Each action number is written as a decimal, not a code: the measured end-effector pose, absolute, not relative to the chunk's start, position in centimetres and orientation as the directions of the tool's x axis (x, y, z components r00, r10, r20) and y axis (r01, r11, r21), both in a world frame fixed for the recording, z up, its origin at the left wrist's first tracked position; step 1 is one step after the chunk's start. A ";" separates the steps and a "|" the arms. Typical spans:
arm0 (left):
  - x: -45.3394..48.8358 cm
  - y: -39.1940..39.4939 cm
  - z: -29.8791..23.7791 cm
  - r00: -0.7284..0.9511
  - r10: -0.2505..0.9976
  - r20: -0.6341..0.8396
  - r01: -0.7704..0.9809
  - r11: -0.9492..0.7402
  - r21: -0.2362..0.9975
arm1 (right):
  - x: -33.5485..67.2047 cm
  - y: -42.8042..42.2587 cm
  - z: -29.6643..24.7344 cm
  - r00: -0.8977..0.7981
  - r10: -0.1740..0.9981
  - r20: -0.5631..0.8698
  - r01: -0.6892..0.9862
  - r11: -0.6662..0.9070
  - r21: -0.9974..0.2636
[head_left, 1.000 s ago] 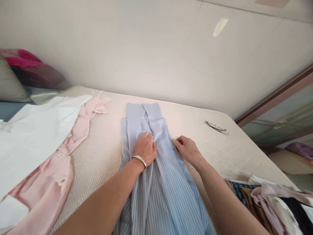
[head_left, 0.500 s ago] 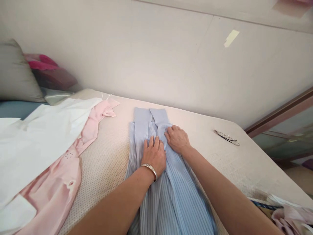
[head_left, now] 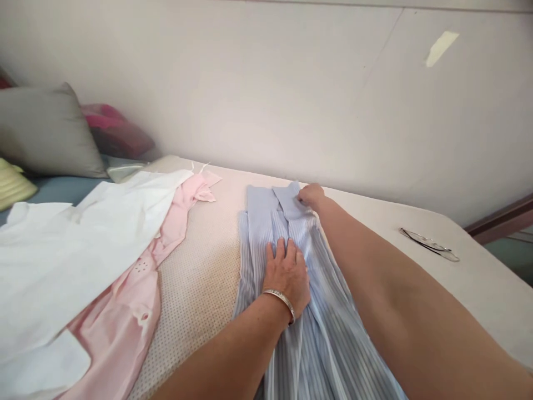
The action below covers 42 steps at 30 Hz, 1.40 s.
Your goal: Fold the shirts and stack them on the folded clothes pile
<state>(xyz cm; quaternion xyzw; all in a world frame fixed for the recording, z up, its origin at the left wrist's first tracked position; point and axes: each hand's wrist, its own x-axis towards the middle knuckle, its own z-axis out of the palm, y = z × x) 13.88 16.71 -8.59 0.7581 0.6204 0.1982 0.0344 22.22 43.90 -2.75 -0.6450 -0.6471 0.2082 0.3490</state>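
Note:
A light blue, white-striped garment (head_left: pixel 291 344) lies lengthwise before me, with a plain blue band at its far end. My left hand (head_left: pixel 287 272), a silver bangle at the wrist, rests on the middle of the cloth with its fingers stretched out. At the band's right corner, my right hand (head_left: pixel 311 194) has its fingers curled around the edge, and the corner is lifted slightly. Its fingertips are partly hidden by the fabric.
Left of the garment lie a white cloth (head_left: pixel 104 239) and a pink garment (head_left: pixel 125 328). A grey pillow (head_left: pixel 45 133) stands farther back. Glasses (head_left: pixel 428 244) rest on the right of the pale bed surface (head_left: pixel 200 278), which meets the wall (head_left: pixel 250 83).
My right hand has moved from the striped part up to the band's right corner and gripped it, raising it a little. The left hand stays on the cloth. The view has shifted left.

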 end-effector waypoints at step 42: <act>13.1 17.1 -6.9 0.218 0.883 0.415 0.854 -0.378 0.356 | 29.2 28.3 -1.3 -0.320 0.948 -0.009 0.922 0.309 -0.232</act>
